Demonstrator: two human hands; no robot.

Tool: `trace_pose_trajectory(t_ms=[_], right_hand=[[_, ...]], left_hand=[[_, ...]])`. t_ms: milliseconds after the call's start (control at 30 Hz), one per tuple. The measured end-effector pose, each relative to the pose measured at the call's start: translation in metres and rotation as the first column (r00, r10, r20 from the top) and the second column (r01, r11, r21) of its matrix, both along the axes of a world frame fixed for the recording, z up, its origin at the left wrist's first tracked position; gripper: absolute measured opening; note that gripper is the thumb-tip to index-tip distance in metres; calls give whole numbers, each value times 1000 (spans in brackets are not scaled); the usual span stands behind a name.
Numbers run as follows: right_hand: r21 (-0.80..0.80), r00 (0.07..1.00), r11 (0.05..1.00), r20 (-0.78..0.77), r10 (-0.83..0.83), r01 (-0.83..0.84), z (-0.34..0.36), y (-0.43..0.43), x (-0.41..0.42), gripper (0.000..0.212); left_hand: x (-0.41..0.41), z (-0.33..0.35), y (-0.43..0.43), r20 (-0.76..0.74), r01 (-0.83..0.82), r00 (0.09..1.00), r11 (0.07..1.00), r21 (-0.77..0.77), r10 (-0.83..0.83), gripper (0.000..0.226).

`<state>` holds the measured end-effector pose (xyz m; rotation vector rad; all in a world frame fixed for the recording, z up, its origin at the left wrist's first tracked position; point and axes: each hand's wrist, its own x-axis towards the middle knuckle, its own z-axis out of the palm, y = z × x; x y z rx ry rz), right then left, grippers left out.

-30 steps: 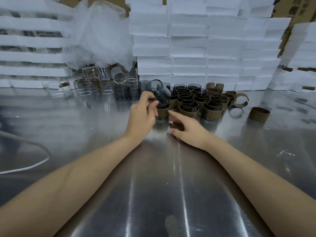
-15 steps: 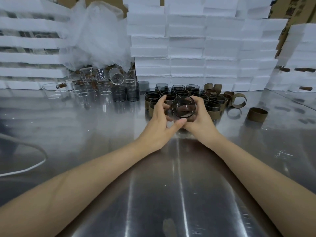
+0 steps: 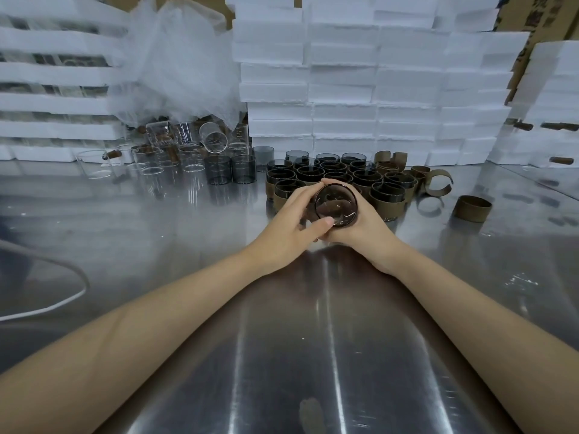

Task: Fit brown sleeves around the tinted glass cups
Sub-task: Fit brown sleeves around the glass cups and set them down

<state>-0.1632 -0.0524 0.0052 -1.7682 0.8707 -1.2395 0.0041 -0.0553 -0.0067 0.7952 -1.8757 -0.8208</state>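
Note:
Both hands hold one tinted glass cup (image 3: 336, 205) just above the steel table, its round end turned toward me. My left hand (image 3: 289, 225) grips it from the left, thumb across its lower rim. My right hand (image 3: 365, 228) wraps it from the right and underneath. Whether a sleeve is round this cup is hidden by the fingers. Behind the hands stands a cluster of tinted cups in brown sleeves (image 3: 387, 195). Loose brown sleeves lie to the right: a closed one (image 3: 472, 208) and an opened one (image 3: 438, 183). Bare tinted cups (image 3: 217, 169) stand to the left.
Clear glasses (image 3: 150, 161) are crowded at the back left under a crumpled plastic bag (image 3: 178, 64). Stacks of white foam trays (image 3: 360, 83) wall the back of the steel table (image 3: 282, 339). A white cable (image 3: 47, 308) loops at the left.
One second ago my left hand alone held the cup while the right reached on the table. Both hands then closed round the cup, and they have since drawn it slightly closer to me.

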Motion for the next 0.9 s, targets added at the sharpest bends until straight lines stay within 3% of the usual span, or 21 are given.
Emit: trace_pose_trajectory(t_ms=[200,467,633,767,900], right_hand=[[52,999,998,43,15,-18,-1,-3,-2,70],[-79,999,996,-38,-35,32,-5,-4,1,73],[-211,979,977,-201,-32,-12,-3,2,1,70],[-370,924,929,-345,-166,29,-1,2,-1,66],[-432,842,900,-460,-283,66,1,2,-1,58]], left_hand=[[0,1,3,-52,11,999,1000,13,-11,47],[-2,2,4,-90,-36,995,998,57,41,27],[2,5,3,-104,-56,992,989,140,71,17],[0,8,5,-79,-85,992,988,129,96,25],[0,8,6,-67,-105,991,990,96,112,39]])
